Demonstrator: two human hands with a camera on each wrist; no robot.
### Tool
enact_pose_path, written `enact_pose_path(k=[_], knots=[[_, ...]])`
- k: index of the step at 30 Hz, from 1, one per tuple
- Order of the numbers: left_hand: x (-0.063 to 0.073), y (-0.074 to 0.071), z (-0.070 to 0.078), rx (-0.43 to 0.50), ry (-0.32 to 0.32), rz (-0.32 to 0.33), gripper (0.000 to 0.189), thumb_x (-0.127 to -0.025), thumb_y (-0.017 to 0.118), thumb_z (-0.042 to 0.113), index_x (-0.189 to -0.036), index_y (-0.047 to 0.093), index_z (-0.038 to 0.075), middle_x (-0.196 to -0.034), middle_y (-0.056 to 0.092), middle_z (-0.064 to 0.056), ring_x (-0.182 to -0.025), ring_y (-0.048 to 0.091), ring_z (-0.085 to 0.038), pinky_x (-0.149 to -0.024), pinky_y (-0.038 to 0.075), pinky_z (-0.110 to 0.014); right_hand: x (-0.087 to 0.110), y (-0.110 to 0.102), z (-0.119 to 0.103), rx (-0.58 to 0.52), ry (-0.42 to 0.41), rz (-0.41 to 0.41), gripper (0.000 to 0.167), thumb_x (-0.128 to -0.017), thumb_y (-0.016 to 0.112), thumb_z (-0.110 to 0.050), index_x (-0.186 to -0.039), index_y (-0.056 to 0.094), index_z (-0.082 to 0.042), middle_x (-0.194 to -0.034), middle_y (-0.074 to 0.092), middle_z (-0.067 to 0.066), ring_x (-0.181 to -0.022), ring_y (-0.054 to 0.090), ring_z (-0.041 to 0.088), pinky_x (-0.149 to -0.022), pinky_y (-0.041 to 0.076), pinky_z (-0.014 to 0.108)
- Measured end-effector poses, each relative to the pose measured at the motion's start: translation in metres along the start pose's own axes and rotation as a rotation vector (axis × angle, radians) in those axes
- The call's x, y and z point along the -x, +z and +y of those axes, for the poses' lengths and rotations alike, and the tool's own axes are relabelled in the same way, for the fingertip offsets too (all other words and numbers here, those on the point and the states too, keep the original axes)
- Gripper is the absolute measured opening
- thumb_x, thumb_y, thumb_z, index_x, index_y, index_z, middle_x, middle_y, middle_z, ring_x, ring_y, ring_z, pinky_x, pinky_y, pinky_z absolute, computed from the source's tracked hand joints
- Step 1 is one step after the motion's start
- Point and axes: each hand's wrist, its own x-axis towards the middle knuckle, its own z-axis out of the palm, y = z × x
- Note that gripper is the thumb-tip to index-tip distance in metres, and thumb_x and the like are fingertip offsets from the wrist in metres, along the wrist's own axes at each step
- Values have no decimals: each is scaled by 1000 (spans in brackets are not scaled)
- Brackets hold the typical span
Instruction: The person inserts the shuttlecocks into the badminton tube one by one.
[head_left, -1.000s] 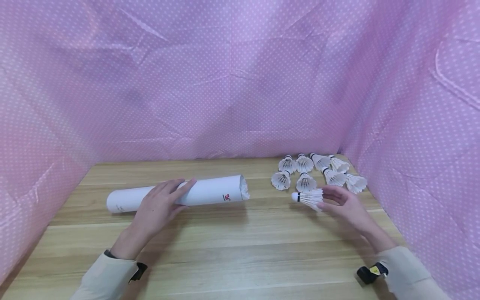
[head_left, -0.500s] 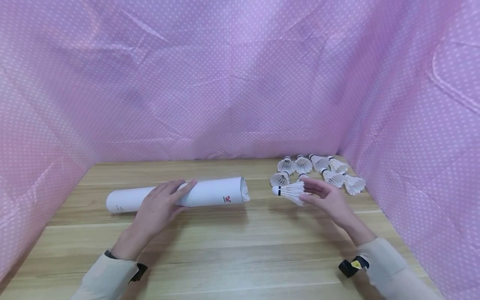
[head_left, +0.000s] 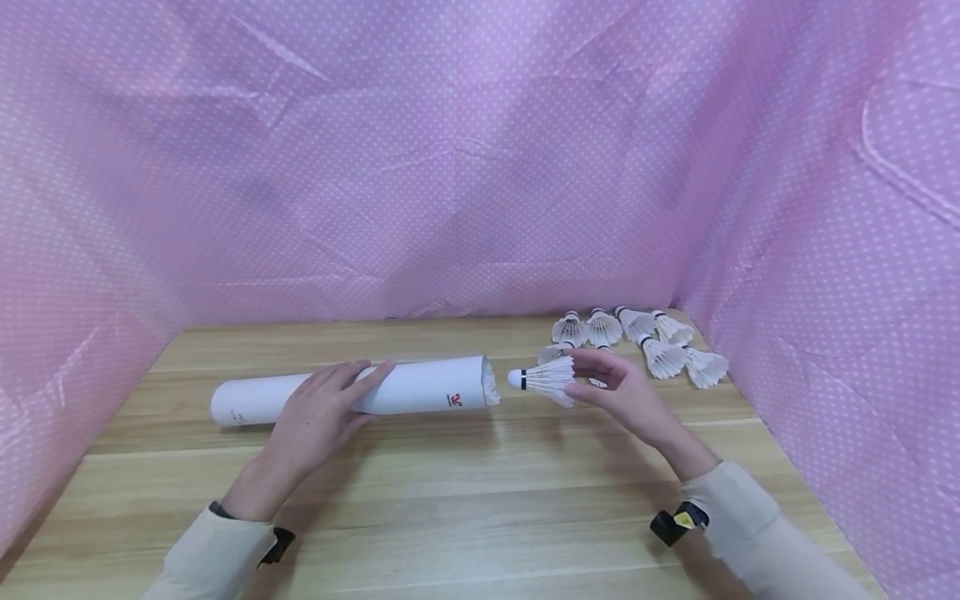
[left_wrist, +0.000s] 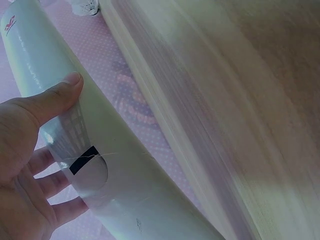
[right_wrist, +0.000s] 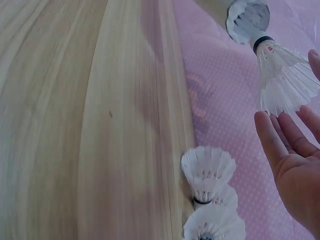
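A white shuttlecock tube [head_left: 423, 385] with a small red logo lies at a slight slant on the left of the table. My left hand [head_left: 318, 412] grips it around the middle, thumb on the near side. White feathers [head_left: 491, 383] show inside its right-hand mouth. In my right hand [head_left: 618, 396] a shuttlecock [head_left: 550, 379] is pinched by its feather skirt, cork pointing left, a short gap from the tube's mouth. The right wrist view shows that shuttlecock [right_wrist: 285, 77] with its cork right by the feather-filled opening [right_wrist: 248, 21].
Several more shuttlecocks [head_left: 663, 358] lie in two rows at the table's back right, partly behind my right hand. The wooden table [head_left: 450, 508] ends at pink dotted cloth [head_left: 457, 167] at the back and sides. Each wrist carries a black strapped device [head_left: 678, 523].
My right hand has carried the shuttlecock leftward from beside the back rows to near the tube's mouth. The left hand and the tube have stayed almost still.
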Motion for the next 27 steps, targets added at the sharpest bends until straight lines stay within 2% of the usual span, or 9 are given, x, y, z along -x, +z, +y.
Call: enact_pose_path(k=[4,11,14,20,27], knots=[[-2,2,1,-6,11,-2,85,-72,92,19,-147,53,23,-130,61,-16,-113,61,-42,-97,50,-59,-5,8,0,-14,-24,-30,52,-87,77,-2,-136,60,-2,-130,64,15,-115,63,23,-90,59,34],[-5,4,4,-11,19,-9,85,-72,92,20,-147,53,23,-131,60,-17,-114,60,-42,-96,50,-60,-12,24,-2,-8,-10,-39,56,-85,78,-1,-136,56,6,-132,61,20,-117,62,23,-93,57,33],[-6,5,5,-12,20,-14,84,-72,92,20,-147,53,23,-131,60,-17,-113,61,-42,-97,50,-59,-15,30,-2,8,-12,-42,56,-85,79,-2,-135,57,6,-133,60,20,-117,61,25,-97,55,39],[-7,5,8,-14,23,-22,85,-72,92,19,-147,53,24,-131,60,-18,-114,60,-42,-98,50,-59,-20,43,1,13,-40,-55,52,-85,79,-1,-133,60,3,-131,62,17,-117,61,30,-99,54,40],[-8,5,11,-7,16,-26,86,-72,92,19,-148,52,25,-132,60,-17,-115,60,-42,-98,49,-60,-22,53,0,25,-19,-62,53,-84,81,-6,-133,61,1,-127,63,14,-118,61,32,-99,53,47]])
